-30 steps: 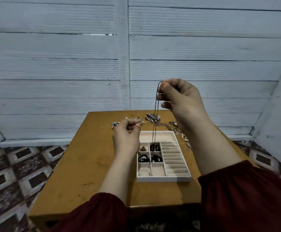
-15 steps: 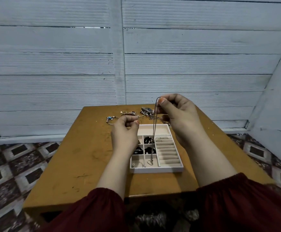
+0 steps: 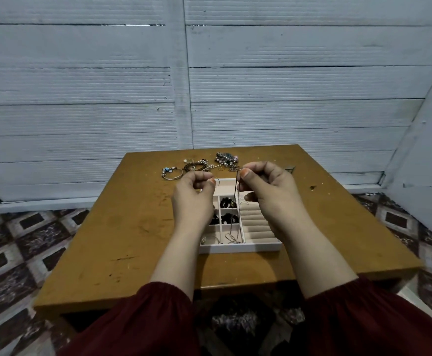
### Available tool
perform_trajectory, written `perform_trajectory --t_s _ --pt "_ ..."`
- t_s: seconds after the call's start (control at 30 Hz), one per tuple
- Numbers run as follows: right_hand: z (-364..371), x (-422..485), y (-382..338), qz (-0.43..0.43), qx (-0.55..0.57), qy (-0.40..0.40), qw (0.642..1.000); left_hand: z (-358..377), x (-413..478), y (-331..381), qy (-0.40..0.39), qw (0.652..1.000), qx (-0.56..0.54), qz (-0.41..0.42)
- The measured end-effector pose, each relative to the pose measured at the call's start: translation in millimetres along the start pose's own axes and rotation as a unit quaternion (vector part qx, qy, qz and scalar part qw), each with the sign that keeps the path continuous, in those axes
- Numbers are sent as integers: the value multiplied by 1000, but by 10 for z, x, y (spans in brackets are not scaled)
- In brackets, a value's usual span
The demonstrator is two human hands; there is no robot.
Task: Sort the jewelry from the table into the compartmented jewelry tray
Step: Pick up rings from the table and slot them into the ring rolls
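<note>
My right hand (image 3: 266,191) pinches a thin dark chain necklace (image 3: 235,206) between thumb and forefinger above the white compartmented jewelry tray (image 3: 238,249). The chain hangs straight down, and its lower end lies coiled in the tray's front middle cell (image 3: 231,237). My left hand (image 3: 194,194) hovers over the tray's left side with curled fingers. A thin strand of the chain shows at its pinched fingertips. Dark pieces (image 3: 227,218) fill the middle cells. The padded ring rolls (image 3: 257,223) on the right hold nothing.
Loose jewelry lies along the far edge of the wooden table (image 3: 107,240): a bangle (image 3: 171,173), bracelets (image 3: 196,166) and a beaded piece (image 3: 226,158). A small dark item (image 3: 289,169) sits behind my right hand. A white plank wall stands behind; the floor is patterned tile.
My right hand has come down towards the tray, lowering the chain so its end now rests in the front cell. My left hand stayed near the tray's left side.
</note>
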State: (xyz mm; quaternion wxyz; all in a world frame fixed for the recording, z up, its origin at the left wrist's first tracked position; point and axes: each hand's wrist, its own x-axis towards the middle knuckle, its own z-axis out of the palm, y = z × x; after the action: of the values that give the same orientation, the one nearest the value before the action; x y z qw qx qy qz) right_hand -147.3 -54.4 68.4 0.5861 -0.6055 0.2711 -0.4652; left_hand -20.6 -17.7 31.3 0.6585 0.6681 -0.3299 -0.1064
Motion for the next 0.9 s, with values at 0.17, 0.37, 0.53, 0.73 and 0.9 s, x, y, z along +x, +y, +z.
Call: perform_trajectory --t_s 0.17,0.37,0.53,0.73,0.9 --pt "-18 -37 168 20 -9 -1 1000 5 15 -63 -4 1000 3 -6" --pt "-84 -61 339 35 -46 -9 998 12 6 -152 -1 1000 -7 -13" --pt "-123 -67 501 32 -128 -9 991 -7 10 -179 1 1000 -5 -23" --pt "-135 -95 648 37 -240 -39 969 -16 26 -220 2 1000 -6 -22" --pt "-106 -117 702 21 -411 -38 911 17 3 -314 3 1000 -7 -28"
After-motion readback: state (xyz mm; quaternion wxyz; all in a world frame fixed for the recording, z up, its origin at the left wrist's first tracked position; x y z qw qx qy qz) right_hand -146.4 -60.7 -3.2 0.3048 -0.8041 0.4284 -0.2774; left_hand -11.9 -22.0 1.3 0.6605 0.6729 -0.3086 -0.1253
